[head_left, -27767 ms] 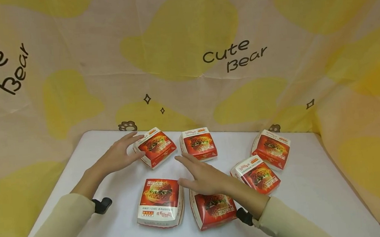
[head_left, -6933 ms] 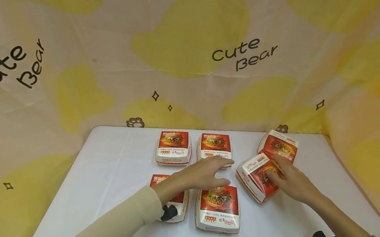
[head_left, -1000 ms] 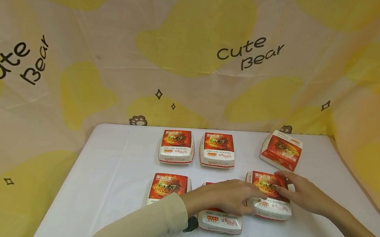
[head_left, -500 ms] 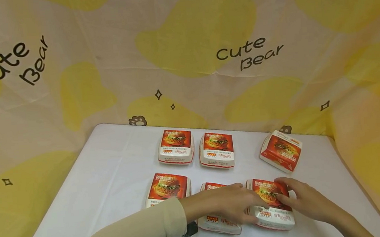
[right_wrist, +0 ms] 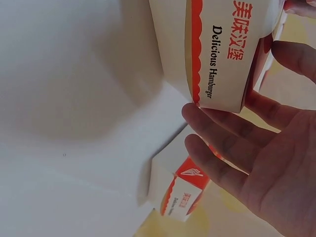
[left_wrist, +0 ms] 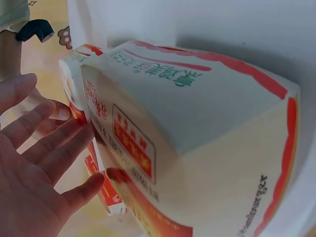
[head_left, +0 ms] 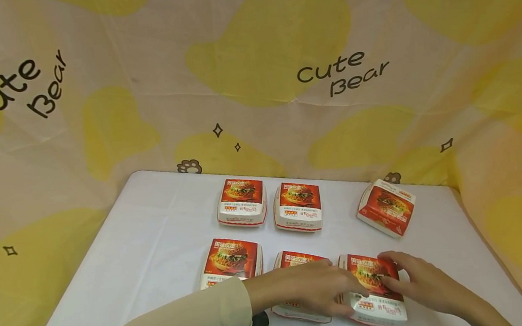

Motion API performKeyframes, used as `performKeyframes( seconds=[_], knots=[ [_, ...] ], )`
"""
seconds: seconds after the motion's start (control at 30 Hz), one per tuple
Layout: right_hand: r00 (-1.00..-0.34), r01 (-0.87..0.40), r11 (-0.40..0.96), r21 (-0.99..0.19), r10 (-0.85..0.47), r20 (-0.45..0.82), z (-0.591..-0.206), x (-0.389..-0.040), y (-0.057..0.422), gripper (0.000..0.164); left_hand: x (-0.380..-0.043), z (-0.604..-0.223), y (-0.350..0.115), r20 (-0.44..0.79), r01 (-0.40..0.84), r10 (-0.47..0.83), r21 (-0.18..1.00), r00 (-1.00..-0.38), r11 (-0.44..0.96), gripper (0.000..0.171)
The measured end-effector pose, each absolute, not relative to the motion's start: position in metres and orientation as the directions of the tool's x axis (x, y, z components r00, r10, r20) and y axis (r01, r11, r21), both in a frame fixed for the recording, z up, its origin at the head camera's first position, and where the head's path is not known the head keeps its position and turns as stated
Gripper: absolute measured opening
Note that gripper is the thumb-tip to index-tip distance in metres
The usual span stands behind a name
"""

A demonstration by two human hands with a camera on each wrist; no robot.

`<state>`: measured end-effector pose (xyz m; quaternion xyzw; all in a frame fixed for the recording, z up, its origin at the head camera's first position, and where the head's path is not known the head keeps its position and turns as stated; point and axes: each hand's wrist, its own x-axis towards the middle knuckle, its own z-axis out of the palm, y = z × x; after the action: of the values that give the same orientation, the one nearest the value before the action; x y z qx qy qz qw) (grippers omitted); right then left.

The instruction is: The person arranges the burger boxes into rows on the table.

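Note:
The front right burger box (head_left: 381, 310), red and white with a burger picture, lies flat on the table between both hands. My right hand (head_left: 425, 283) holds its far right corner, thumb on the lid and fingers round the edge; the right wrist view shows those fingertips (right_wrist: 190, 111) at the corner. Across the front middle burger box (head_left: 293, 259) reaches my left hand (head_left: 316, 287), its loosely extended fingers touching the left side of the front right box's lid. In the left wrist view the front middle box (left_wrist: 207, 113) looms large below that hand (left_wrist: 34, 173).
A front left burger box (head_left: 232, 258) is partly covered by the left sleeve (head_left: 181, 320). Behind stand a back left box (head_left: 241, 201), a back middle box (head_left: 297, 206) and a back right box (head_left: 386, 206), turned askew. A printed cloth (head_left: 253, 70) hangs behind the white table (head_left: 154, 219).
Over the last second, the front right box has slid toward me with the right hand, the left fingers staying on it. Since the older frames, five boxes now face me; the back right one remains askew.

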<state>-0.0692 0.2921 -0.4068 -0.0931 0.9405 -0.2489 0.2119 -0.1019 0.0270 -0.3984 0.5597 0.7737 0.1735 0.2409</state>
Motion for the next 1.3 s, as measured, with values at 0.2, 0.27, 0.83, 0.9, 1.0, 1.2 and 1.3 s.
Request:
performKeyframes(
  seconds=[0.2, 0.27, 0.83, 0.9, 1.0, 1.2, 1.3],
  knots=[
    [-0.893, -0.092, 0.848, -0.522, -0.302, -0.333, -0.408, -0.065, 0.293, 0.060, -0.099, -0.399, 0.026, -0.149, 0.793, 0.957, 0.535, -0.249, 0.290, 0.047],
    [-0.890, -0.091, 0.846, -0.525, -0.305, -0.338, -0.407, -0.065, 0.293, 0.059, -0.099, -0.399, 0.026, -0.149, 0.797, 0.957, 0.530, -0.248, 0.289, 0.047],
    [-0.880, -0.108, 0.848, -0.519, -0.325, -0.348, -0.402, -0.065, 0.295, 0.061, -0.101, -0.396, 0.027, -0.132, 0.802, 0.969, 0.544, -0.208, 0.246, 0.043],
    [-0.885, -0.113, 0.848, -0.518, -0.323, -0.335, -0.400, -0.067, 0.297, 0.061, -0.104, -0.393, 0.028, -0.138, 0.787, 0.966, 0.561, -0.218, 0.258, 0.042],
    [-0.902, -0.131, 0.846, -0.517, -0.318, -0.292, -0.395, -0.074, 0.301, 0.060, -0.110, -0.388, 0.029, -0.133, 0.780, 0.959, 0.559, -0.250, 0.281, 0.040],
    [-0.948, -0.165, 0.859, -0.484, -0.273, -0.162, -0.387, -0.098, 0.317, 0.058, -0.132, -0.382, 0.029, -0.093, 0.746, 0.909, 0.541, -0.407, 0.389, 0.040],
    [-0.963, -0.159, 0.869, -0.468, -0.241, -0.120, -0.386, -0.112, 0.328, 0.058, -0.148, -0.383, 0.028, -0.071, 0.703, 0.861, 0.544, -0.504, 0.457, 0.039]
  ],
)
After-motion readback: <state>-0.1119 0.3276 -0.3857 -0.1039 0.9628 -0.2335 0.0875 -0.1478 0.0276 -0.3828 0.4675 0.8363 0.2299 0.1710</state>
